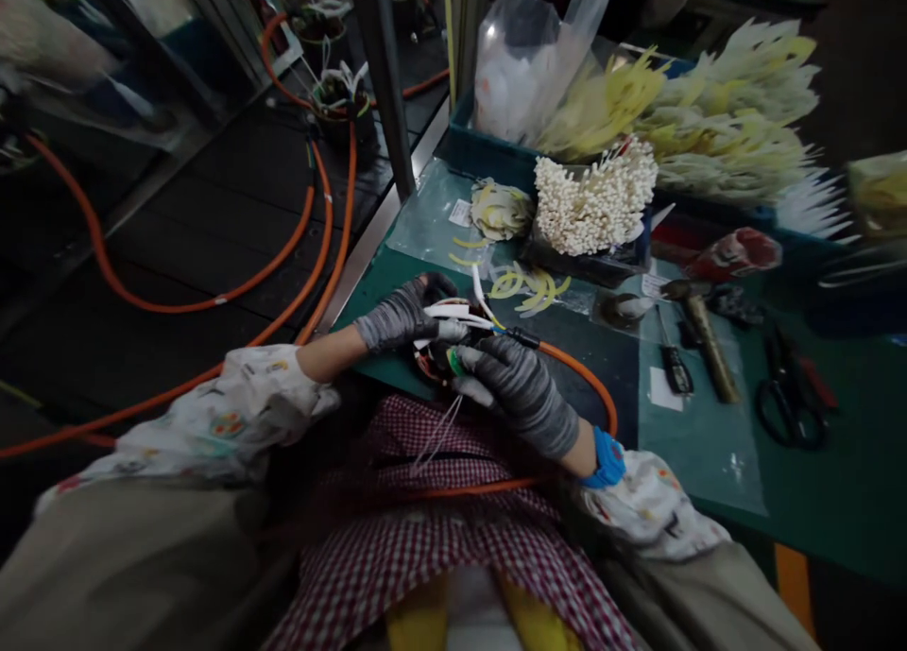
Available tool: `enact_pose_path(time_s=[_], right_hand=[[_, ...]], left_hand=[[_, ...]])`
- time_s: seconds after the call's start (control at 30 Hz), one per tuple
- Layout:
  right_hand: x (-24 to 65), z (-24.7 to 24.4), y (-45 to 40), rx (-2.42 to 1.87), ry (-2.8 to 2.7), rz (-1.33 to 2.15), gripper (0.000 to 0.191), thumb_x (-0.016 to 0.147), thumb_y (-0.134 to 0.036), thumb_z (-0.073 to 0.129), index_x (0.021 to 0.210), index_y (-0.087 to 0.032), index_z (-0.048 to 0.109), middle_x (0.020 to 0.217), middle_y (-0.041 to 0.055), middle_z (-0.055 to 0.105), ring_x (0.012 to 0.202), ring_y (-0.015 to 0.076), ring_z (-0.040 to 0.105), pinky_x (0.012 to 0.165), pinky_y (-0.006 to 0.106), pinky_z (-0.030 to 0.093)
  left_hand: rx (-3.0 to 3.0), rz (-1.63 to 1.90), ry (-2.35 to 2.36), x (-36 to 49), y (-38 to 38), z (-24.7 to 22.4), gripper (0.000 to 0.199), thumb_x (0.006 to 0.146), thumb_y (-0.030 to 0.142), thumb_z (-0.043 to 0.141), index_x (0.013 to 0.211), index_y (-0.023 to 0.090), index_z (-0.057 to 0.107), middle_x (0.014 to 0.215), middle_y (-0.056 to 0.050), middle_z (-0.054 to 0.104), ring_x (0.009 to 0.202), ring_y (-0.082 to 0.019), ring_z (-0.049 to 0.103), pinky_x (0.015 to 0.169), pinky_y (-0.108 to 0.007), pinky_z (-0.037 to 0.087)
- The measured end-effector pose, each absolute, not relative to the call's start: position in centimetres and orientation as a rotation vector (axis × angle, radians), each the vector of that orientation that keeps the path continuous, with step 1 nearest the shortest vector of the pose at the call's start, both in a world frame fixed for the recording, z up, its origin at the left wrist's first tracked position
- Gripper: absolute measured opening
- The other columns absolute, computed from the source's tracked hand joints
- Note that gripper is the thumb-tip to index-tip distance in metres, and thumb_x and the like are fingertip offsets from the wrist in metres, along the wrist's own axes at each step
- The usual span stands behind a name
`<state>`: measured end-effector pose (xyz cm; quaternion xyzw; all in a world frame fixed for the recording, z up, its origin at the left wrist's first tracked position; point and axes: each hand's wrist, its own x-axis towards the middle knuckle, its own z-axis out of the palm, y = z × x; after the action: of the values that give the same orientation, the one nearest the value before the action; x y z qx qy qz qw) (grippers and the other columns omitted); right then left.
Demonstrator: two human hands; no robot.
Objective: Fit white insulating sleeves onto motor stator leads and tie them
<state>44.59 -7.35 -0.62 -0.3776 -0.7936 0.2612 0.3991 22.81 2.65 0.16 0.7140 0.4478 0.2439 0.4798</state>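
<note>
Fingers of our left hand and right hand grip the wire bundle from both sides, perhaps for steadiness, well left of the hammer; scissors lie right of that hammer, likely for easy reach.

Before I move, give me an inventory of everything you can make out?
wired part: one, dark, between hands
orange cables: several, orange, floor and table
wired floor units: several, dark, upper left
table: one, green, ahead
loose strips: several, yellow, beyond hands
small bundle: one, pale yellow, left of cream bundle
cream bundle: one, cream, near bin
bin: at least one, teal, table's far side
strip bundles: several, yellow and whitish, in bin
clear bag: one, whitish, in bin
red wrap: one, red, beyond hammer
hammer: one, brown, table right
screwdriver: one, black, left of hammer
scissors: one, black, right of hammer
apron: one, red-white check, lap
wristband: one, blue, right wrist
left hand, right hand: one each, grey-gloved, on wired part
</note>
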Motion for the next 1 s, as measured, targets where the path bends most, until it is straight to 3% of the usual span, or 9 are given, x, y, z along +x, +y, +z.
enact_pose_path(time_s=[0.1,0.3,0.4,0.53,0.73,0.9,1.0], right_hand=[[44.1,-1.3,-6.8,-1.083,-2.071,0.447,0.026,0.103,-0.038,0.066,0.123,-0.026,0.078,0.118,0.0097,0.08,0.107,0.0266,0.074,0.096,0.043,0.063],[41.6,-3.8,-7.5,-1.168,-2.203,0.165,0.028,0.103,-0.016,0.057,0.12,-0.027,0.077,0.123,0.009,0.08,0.114,0.0281,0.072,0.099,0.045,0.06],[40.8,-4.1,-7.7,-1.159,-2.161,0.259,0.027,0.103,-0.017,0.057,0.119,-0.026,0.077,0.123,0.0098,0.079,0.114,0.0305,0.073,0.097,0.048,0.061],[40.6,-3.8,-7.5,-1.231,-2.013,0.475,0.02,0.103,-0.032,0.063,0.112,-0.029,0.08,0.115,0.0075,0.081,0.104,0.0297,0.075,0.096,0.047,0.061],[40.5,-3.4,-7.6,-1.337,-2.061,0.464,0.028,0.106,-0.039,0.057,0.113,-0.028,0.082,0.105,0.0085,0.082,0.094,0.0285,0.074,0.086,0.042,0.061],[40.0,-3.6,-8.1,-1.405,-2.146,0.366,0.022,0.102,-0.035,0.063,0.11,-0.027,0.082,0.099,0.0105,0.08,0.091,0.0282,0.072,0.083,0.044,0.06],[39.4,-3.7,-8.5,-1.501,-2.176,0.343,0.019,0.1,-0.029,0.065,0.108,-0.024,0.081,0.102,0.0122,0.079,0.092,0.0296,0.071,0.089,0.05,0.061]], left_hand=[[1.774,0.767,1.037,23.4,3.3,0.3,0.055,0.067,0.046,0.089,0.108,0.016,0.067,0.106,-0.011,0.076,0.097,-0.028,0.072,0.091,-0.048,0.061],[1.648,0.951,1.062,22.7,1.2,-0.8,0.053,0.077,0.053,0.086,0.111,0.02,0.062,0.118,-0.012,0.075,0.108,-0.03,0.074,0.093,-0.048,0.064],[1.61,0.991,1.044,21.9,0.0,-1.8,0.062,0.076,0.062,0.087,0.115,0.022,0.06,0.124,-0.013,0.074,0.112,-0.03,0.073,0.095,-0.047,0.064],[1.636,0.993,1.092,21.3,-0.7,-2.4,0.069,0.076,0.069,0.085,0.12,0.023,0.059,0.129,-0.014,0.072,0.116,-0.03,0.073,0.095,-0.047,0.064],[1.655,1.014,1.13,21.5,-1.3,-2.1,0.069,0.08,0.072,0.081,0.124,0.023,0.06,0.129,-0.011,0.071,0.116,-0.03,0.072,0.096,-0.047,0.064],[1.784,1.092,1.06,21.0,-1.5,-2.6,0.083,0.071,0.08,0.083,0.127,0.023,0.061,0.13,-0.009,0.067,0.12,-0.033,0.069,0.098,-0.051,0.063],[1.945,1.036,0.973,20.4,-1.9,-2.3,0.09,0.072,0.076,0.085,0.141,0.027,0.057,0.139,-0.012,0.062,0.134,-0.037,0.061,0.111,-0.059,0.056]])
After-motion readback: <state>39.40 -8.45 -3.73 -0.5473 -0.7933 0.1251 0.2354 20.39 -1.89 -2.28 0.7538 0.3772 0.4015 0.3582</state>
